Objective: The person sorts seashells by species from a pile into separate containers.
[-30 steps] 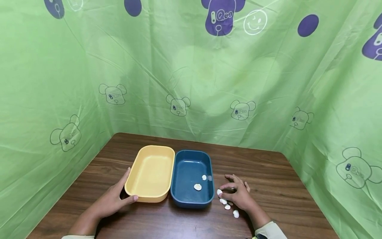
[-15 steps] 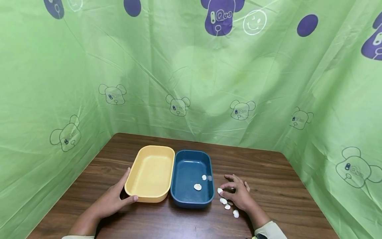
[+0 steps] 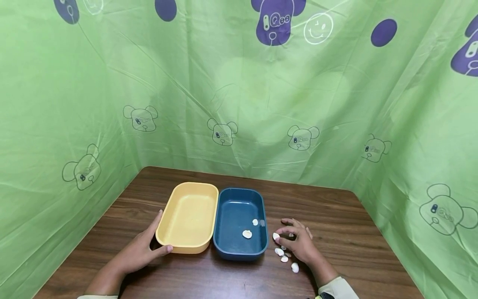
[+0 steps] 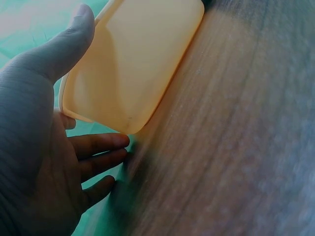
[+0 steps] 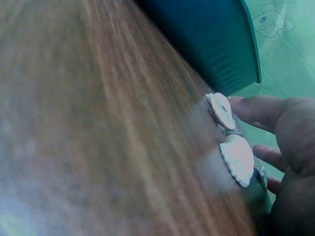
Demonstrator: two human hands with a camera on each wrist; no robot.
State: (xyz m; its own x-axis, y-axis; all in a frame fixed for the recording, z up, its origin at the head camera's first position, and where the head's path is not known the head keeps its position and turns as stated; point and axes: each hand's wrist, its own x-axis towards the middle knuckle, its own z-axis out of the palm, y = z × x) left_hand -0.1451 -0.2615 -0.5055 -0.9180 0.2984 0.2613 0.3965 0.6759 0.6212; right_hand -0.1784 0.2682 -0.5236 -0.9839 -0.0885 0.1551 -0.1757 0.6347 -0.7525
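My left hand (image 3: 140, 251) rests against the near left corner of a yellow tray (image 3: 190, 249), fingers straight and thumb spread along its near side; the left wrist view shows the thumb (image 4: 69, 44) against the tray wall. To the right of the blue tray (image 3: 240, 256), my right hand (image 3: 298, 241) pinches a white seashell (image 3: 276, 236) between thumb and index finger, low over the table. Several more shells (image 3: 279, 252) lie just below that hand, some partly hidden by it. In the right wrist view a ridged shell (image 5: 238, 160) lies near the fingers.
The two trays stand side by side on a dark wooden table (image 3: 313, 203). Inside the blue one are a larger white shell (image 3: 247, 234) and a smaller shell (image 3: 255, 222). A green patterned curtain (image 3: 254, 95) encloses the table's back and sides.
The shell at my right fingertips has shifted slightly away from me, apart from the shells below it. My left hand and both trays stay where they were.
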